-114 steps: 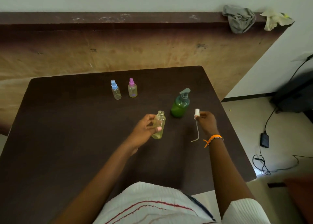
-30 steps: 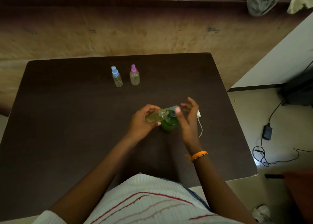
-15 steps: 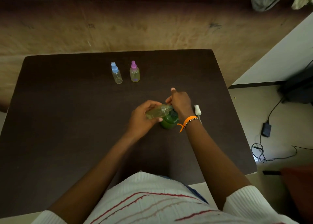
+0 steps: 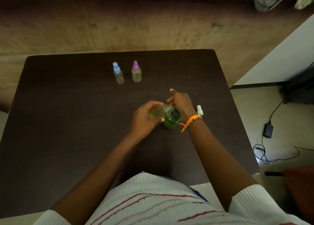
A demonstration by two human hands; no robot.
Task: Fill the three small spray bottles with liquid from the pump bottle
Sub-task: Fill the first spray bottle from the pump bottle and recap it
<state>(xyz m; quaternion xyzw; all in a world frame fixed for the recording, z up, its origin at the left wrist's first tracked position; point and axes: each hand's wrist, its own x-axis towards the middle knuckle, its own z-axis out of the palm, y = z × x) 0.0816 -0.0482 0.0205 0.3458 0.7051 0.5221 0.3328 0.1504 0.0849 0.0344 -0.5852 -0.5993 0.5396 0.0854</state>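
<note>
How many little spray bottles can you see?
3. The blue-capped bottle and the pink-capped bottle stand side by side at the table's far end. The open bottle is tilted in the left hand.

Legible text, labels, brands, numbers, signs: none for you to log. The green pump bottle [image 4: 170, 122] and the small spray bottles [image 4: 136, 72] show you no readable lettering; any print on them is too small to make out.
</note>
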